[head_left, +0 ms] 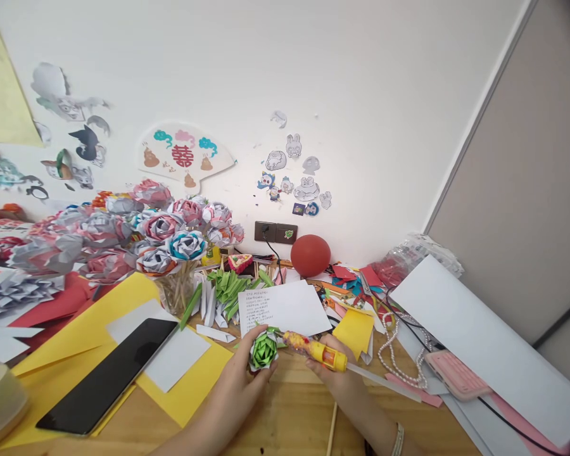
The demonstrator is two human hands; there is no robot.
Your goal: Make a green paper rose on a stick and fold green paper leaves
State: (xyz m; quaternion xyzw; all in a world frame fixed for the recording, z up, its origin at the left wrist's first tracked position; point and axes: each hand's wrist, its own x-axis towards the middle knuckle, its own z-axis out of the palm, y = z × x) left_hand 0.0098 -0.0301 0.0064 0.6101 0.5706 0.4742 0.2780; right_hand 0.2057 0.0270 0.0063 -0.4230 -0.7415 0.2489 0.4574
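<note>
My left hand is closed around a green and white folded paper flower, held upright above the wooden table. In my right hand I grip a yellow hot glue gun. Its nozzle end points left, close to the top of the flower; whether it touches the paper I cannot tell. From the rear of the gun a long pale glue stick sticks out to the right. A handwritten white sheet lies just behind the flower. The right fingers are partly hidden behind the gun.
At left stands a bunch of paper flowers in a clear vase. A black tablet lies on yellow paper. Green folded strips, a red balloon, scissors, pearl beads and a pink phone case surround the work spot.
</note>
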